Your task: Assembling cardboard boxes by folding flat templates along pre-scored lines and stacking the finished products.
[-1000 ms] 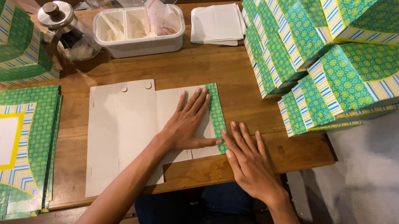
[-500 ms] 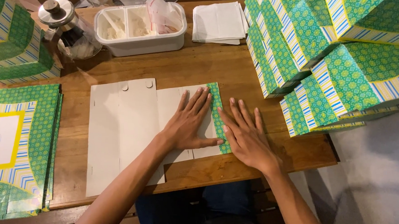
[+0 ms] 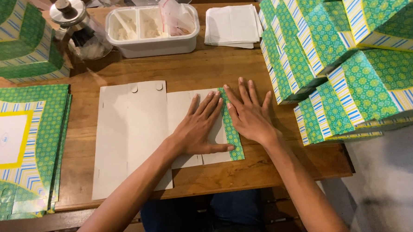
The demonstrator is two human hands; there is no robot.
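Cardboard sheet (image 3: 131, 136) lies printed-side down, long axis left-right, both hands (image 3: 201, 127) (image 3: 248, 115) pressing its green flap (image 3: 230, 124) flat, open-palmed.

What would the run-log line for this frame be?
left hand: flat on cardboard sheet | right hand: pressing green flap | wooden table

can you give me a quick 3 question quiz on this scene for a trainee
1. True or false: both hands lie flat on the unfolded cardboard sheet.
2. What does the right hand press down?
A. a napkin
B. the folded green patterned flap
C. the jar lid
3. Fill in: the white divided tub stands between the glass jar and the stack of white ____.

Key
1. True; the left hand rests on the sheet's plain side, the right hand on its flap.
2. B
3. napkins
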